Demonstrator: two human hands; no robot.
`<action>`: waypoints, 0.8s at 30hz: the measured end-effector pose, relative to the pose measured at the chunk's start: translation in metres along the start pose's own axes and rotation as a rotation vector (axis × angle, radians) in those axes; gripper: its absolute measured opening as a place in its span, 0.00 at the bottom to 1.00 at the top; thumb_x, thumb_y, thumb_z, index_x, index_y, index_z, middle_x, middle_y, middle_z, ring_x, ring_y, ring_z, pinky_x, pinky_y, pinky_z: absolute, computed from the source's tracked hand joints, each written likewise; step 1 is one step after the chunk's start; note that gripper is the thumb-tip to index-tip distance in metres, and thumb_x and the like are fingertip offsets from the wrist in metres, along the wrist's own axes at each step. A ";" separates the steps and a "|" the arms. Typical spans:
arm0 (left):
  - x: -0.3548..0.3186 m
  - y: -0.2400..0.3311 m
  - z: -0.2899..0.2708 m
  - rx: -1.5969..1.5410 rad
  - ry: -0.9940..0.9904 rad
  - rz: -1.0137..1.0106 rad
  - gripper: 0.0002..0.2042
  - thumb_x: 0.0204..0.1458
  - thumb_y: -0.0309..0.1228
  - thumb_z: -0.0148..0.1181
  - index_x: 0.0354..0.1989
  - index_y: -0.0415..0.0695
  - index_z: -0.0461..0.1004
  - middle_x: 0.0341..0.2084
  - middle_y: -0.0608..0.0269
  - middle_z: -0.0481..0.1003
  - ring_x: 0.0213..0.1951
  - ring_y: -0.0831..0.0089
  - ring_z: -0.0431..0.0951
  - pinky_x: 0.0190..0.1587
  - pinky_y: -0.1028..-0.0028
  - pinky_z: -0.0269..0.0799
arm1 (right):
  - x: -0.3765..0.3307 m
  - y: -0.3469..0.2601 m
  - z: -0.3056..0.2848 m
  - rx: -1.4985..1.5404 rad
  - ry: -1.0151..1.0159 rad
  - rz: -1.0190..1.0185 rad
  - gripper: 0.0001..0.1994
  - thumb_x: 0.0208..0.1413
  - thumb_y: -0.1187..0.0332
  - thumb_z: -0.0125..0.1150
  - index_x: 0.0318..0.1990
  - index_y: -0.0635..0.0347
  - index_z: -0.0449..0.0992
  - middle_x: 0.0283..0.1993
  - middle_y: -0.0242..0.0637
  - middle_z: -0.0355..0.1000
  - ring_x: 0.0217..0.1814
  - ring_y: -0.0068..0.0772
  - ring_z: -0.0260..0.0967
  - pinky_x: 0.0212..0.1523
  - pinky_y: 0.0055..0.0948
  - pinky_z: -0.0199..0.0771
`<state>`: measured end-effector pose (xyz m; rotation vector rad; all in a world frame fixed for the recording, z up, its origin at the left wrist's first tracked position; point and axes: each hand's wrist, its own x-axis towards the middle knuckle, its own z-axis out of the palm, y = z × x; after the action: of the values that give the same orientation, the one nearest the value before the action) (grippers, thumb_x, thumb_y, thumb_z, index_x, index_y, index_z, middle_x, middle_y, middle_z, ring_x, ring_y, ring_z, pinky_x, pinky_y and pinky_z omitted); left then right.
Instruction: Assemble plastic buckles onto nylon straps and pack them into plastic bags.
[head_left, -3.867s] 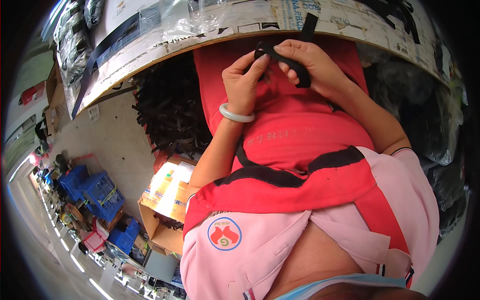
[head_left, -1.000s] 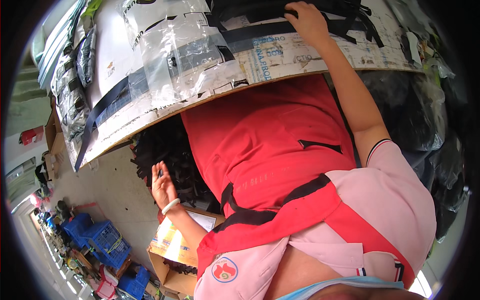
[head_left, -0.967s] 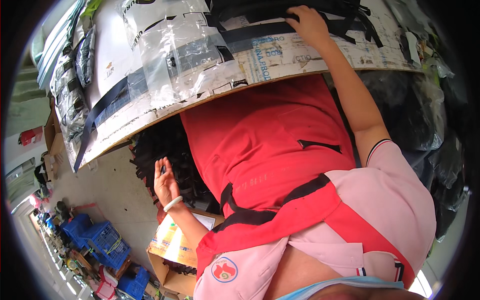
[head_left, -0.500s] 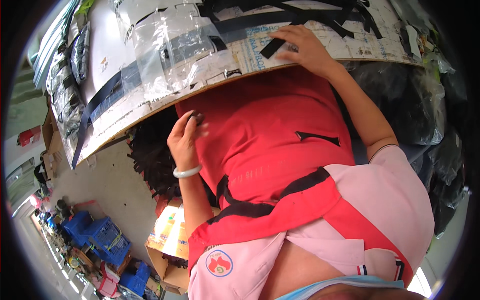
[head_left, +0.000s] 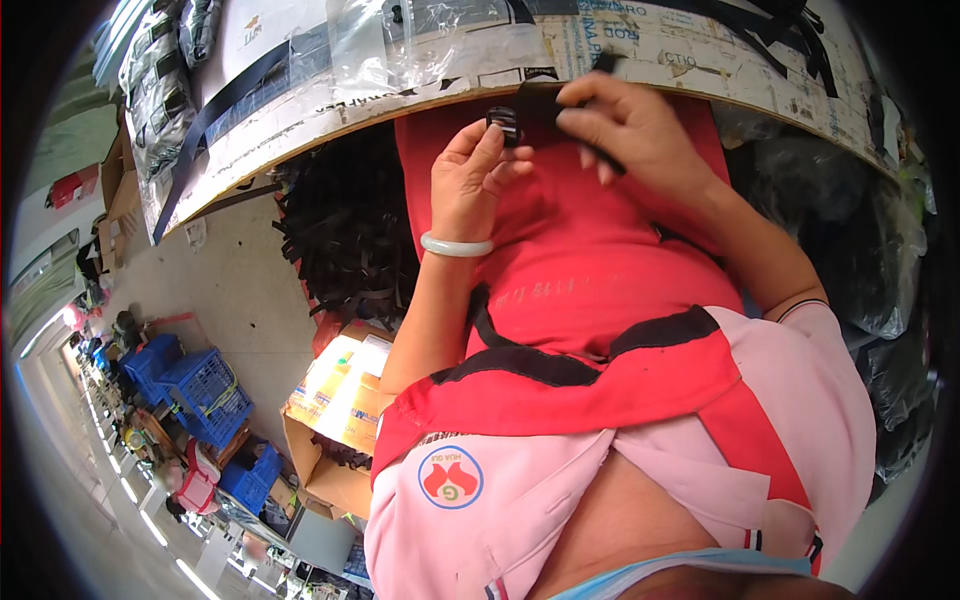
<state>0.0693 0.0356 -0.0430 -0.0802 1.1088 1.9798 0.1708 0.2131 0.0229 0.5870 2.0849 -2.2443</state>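
Note:
Between the thumb and fingers of my left hand (head_left: pixel 468 182) is a small black plastic buckle (head_left: pixel 503 124) with slots, held over the red apron (head_left: pixel 600 230). My right hand (head_left: pixel 640 128) is closed on a black webbing strap (head_left: pixel 543 104), just right of the buckle and near the table's front edge. Motion blurs the right fingers and parts of the strap. Whether the strap passes through the buckle cannot be made out.
The worktable (head_left: pixel 680 62) bears loose black straps (head_left: pixel 785 30) and clear plastic film (head_left: pixel 385 50). A heap of black strips (head_left: pixel 345 225) lies below it at the left. Nearby stand an open cardboard box (head_left: pixel 325 475) and blue crates (head_left: pixel 205 395). Plastic bags (head_left: pixel 850 240) hang at right.
My left hand has risen rightward with the buckle, which now shows clearly. My right hand has brought the strap off the tabletop to the table's edge, close to the left hand. The view has shifted.

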 end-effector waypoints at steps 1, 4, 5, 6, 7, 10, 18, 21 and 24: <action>0.001 -0.003 0.004 -0.039 -0.011 0.028 0.11 0.57 0.27 0.57 0.45 0.35 0.72 0.35 0.60 0.77 0.27 0.71 0.79 0.32 0.74 0.79 | -0.001 -0.003 0.008 0.086 -0.075 0.110 0.09 0.61 0.68 0.55 0.42 0.65 0.72 0.23 0.32 0.71 0.19 0.16 0.67 0.19 0.15 0.66; 0.002 -0.008 -0.001 0.070 0.026 0.122 0.10 0.57 0.28 0.59 0.43 0.35 0.75 0.30 0.62 0.78 0.26 0.74 0.78 0.30 0.77 0.77 | 0.005 0.013 0.013 0.169 -0.118 0.221 0.09 0.61 0.65 0.54 0.38 0.63 0.71 0.23 0.33 0.72 0.17 0.17 0.67 0.17 0.16 0.66; 0.001 -0.008 -0.004 0.181 0.033 0.160 0.10 0.56 0.28 0.60 0.42 0.35 0.76 0.28 0.62 0.78 0.25 0.76 0.77 0.28 0.78 0.75 | 0.006 0.016 0.014 0.206 -0.094 0.285 0.09 0.61 0.65 0.54 0.37 0.62 0.72 0.23 0.34 0.72 0.17 0.18 0.67 0.17 0.16 0.66; -0.001 -0.007 -0.002 0.180 0.040 0.157 0.10 0.56 0.28 0.60 0.42 0.35 0.76 0.28 0.62 0.78 0.25 0.76 0.77 0.28 0.78 0.75 | 0.006 0.021 0.013 0.230 -0.095 0.282 0.10 0.61 0.63 0.54 0.37 0.62 0.71 0.23 0.34 0.72 0.17 0.17 0.67 0.16 0.17 0.67; -0.004 -0.006 0.003 0.204 0.079 0.171 0.09 0.55 0.27 0.60 0.42 0.35 0.76 0.26 0.63 0.77 0.24 0.77 0.76 0.27 0.80 0.74 | 0.006 0.025 0.013 0.232 -0.099 0.287 0.10 0.61 0.63 0.54 0.37 0.62 0.71 0.23 0.34 0.72 0.17 0.17 0.67 0.16 0.17 0.67; -0.006 -0.007 0.008 0.253 0.105 0.221 0.09 0.54 0.24 0.61 0.41 0.34 0.77 0.25 0.64 0.77 0.23 0.80 0.75 0.24 0.82 0.71 | 0.009 0.033 0.011 0.333 -0.076 0.318 0.10 0.61 0.63 0.54 0.34 0.61 0.71 0.23 0.33 0.72 0.17 0.16 0.67 0.16 0.16 0.66; 0.000 -0.010 0.000 0.490 0.099 0.424 0.08 0.52 0.22 0.63 0.39 0.33 0.77 0.25 0.66 0.77 0.24 0.83 0.74 0.25 0.84 0.69 | 0.009 0.028 0.016 0.371 -0.027 0.251 0.10 0.61 0.63 0.55 0.34 0.60 0.70 0.23 0.33 0.73 0.17 0.15 0.68 0.16 0.15 0.67; -0.003 -0.007 0.003 0.506 0.128 0.377 0.07 0.51 0.22 0.63 0.38 0.34 0.77 0.25 0.67 0.76 0.24 0.83 0.73 0.26 0.84 0.69 | 0.008 0.029 0.015 0.325 -0.015 0.234 0.10 0.61 0.63 0.55 0.34 0.61 0.70 0.23 0.33 0.73 0.17 0.15 0.68 0.16 0.15 0.68; -0.003 -0.009 0.003 0.543 0.104 0.376 0.07 0.52 0.22 0.63 0.38 0.34 0.77 0.25 0.68 0.76 0.25 0.84 0.73 0.26 0.84 0.68 | 0.008 0.032 0.014 0.308 -0.004 0.242 0.10 0.61 0.63 0.55 0.34 0.61 0.70 0.23 0.33 0.73 0.17 0.16 0.69 0.16 0.15 0.68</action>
<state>0.0781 0.0382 -0.0456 0.3392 1.7977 1.9306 0.1681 0.1979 -0.0100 0.7982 1.5742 -2.4280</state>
